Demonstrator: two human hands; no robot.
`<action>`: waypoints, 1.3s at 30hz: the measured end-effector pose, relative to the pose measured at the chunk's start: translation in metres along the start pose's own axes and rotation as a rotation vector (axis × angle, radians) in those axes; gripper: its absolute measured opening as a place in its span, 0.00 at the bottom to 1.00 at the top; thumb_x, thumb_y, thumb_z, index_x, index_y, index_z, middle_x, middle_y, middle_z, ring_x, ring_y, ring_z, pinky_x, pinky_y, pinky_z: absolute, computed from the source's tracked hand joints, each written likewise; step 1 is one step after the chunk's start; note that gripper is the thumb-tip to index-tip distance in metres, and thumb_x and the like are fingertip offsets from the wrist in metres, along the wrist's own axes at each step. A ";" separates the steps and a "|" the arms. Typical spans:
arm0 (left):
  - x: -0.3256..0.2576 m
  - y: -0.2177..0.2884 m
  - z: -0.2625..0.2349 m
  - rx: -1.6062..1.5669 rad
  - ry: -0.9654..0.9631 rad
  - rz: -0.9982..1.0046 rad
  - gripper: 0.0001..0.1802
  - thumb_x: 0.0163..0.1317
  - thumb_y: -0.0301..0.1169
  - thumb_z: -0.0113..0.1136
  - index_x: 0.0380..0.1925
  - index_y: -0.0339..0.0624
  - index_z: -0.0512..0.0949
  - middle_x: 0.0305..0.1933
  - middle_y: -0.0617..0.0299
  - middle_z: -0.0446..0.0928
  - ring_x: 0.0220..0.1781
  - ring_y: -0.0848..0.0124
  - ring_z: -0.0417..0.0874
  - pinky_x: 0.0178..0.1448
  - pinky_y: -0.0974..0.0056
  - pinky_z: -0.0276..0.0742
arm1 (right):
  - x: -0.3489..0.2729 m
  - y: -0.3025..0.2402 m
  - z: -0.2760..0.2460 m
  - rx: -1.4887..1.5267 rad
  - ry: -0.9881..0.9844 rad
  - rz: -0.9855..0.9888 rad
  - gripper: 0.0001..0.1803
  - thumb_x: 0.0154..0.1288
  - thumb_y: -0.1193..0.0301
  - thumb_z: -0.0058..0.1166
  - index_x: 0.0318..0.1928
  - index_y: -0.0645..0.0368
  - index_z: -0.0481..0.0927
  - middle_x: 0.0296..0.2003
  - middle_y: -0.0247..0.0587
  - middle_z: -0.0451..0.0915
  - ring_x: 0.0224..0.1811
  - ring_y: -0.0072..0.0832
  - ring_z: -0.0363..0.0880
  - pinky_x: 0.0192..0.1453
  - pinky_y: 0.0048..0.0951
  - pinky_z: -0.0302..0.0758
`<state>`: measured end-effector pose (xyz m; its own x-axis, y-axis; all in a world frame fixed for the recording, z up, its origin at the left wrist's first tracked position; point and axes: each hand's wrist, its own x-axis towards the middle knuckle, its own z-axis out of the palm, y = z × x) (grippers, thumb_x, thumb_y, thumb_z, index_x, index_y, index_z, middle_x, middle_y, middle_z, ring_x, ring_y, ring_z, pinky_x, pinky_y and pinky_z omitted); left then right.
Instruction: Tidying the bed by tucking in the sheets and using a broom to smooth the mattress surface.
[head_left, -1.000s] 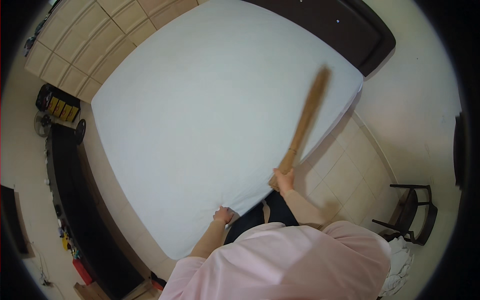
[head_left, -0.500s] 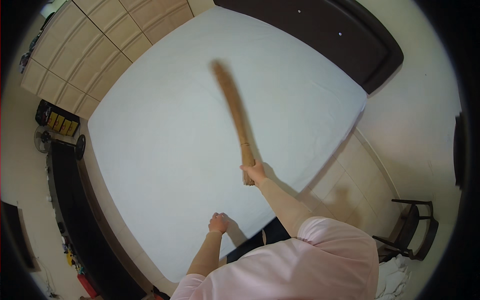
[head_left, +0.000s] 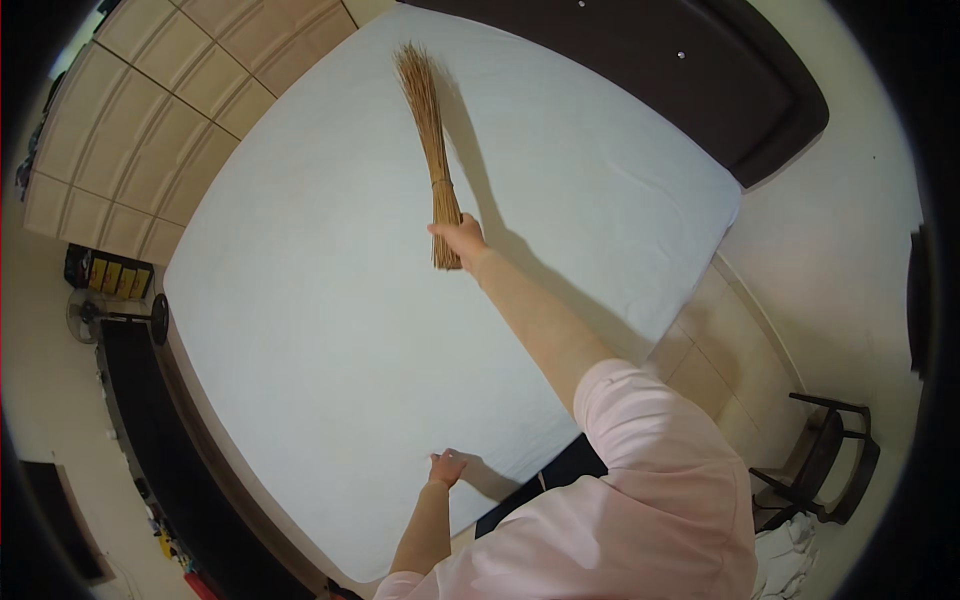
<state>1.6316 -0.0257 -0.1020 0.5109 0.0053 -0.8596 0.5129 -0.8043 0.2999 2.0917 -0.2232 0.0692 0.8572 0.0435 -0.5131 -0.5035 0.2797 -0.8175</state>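
My right hand (head_left: pixel 463 242) is closed around the bound handle end of a straw-coloured hand broom (head_left: pixel 428 120), a bundle of thin stiff sticks. The broom's frayed bristles point away from me, over the far part of a bed covered with a plain white sheet (head_left: pixel 330 290). A tie wraps the bundle just beyond my grip, and the cut stick ends show behind my hand. Close to the bed's near edge, my left hand (head_left: pixel 447 466) rests on the sheet with its fingers apart and nothing in it.
A dark headboard (head_left: pixel 700 90) borders the far right of the bed. Beige panelled cabinets (head_left: pixel 150 110) stand at the far left. Along the left are a fan (head_left: pixel 88 315) and a long black cabinet (head_left: pixel 165 440). A dark wooden chair (head_left: pixel 825 460) stands at the right.
My right arm has stretched forward and slightly left, carrying the broom toward the bed's far end. The broom was blurred before and is sharp now. My left hand remains on the sheet.
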 end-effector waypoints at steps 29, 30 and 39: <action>0.009 0.057 -0.014 0.053 -0.028 0.130 0.39 0.57 0.49 0.61 0.64 0.38 0.65 0.67 0.35 0.61 0.63 0.40 0.70 0.65 0.49 0.70 | -0.132 0.098 -0.184 0.597 0.552 0.069 0.32 0.57 0.70 0.64 0.60 0.61 0.65 0.51 0.42 0.72 0.53 0.34 0.73 0.52 0.41 0.77; 0.008 0.051 -0.013 0.049 -0.024 0.143 0.39 0.57 0.48 0.61 0.64 0.37 0.64 0.69 0.35 0.58 0.63 0.40 0.70 0.65 0.50 0.70 | -0.166 0.111 -0.191 0.573 0.601 0.041 0.33 0.56 0.71 0.65 0.60 0.62 0.64 0.50 0.44 0.72 0.52 0.35 0.73 0.53 0.40 0.76; -0.033 -0.017 0.044 0.288 0.134 0.309 0.40 0.57 0.51 0.62 0.66 0.42 0.65 0.75 0.36 0.46 0.73 0.42 0.56 0.73 0.51 0.59 | -0.319 0.176 -0.137 0.282 0.635 -0.131 0.33 0.57 0.69 0.66 0.57 0.63 0.62 0.47 0.43 0.73 0.49 0.30 0.74 0.51 0.34 0.74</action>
<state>1.5757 -0.0385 -0.0968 0.7047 -0.1993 -0.6810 0.1190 -0.9130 0.3903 1.7147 -0.3195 0.0534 0.6368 -0.5515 -0.5387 -0.2796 0.4859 -0.8280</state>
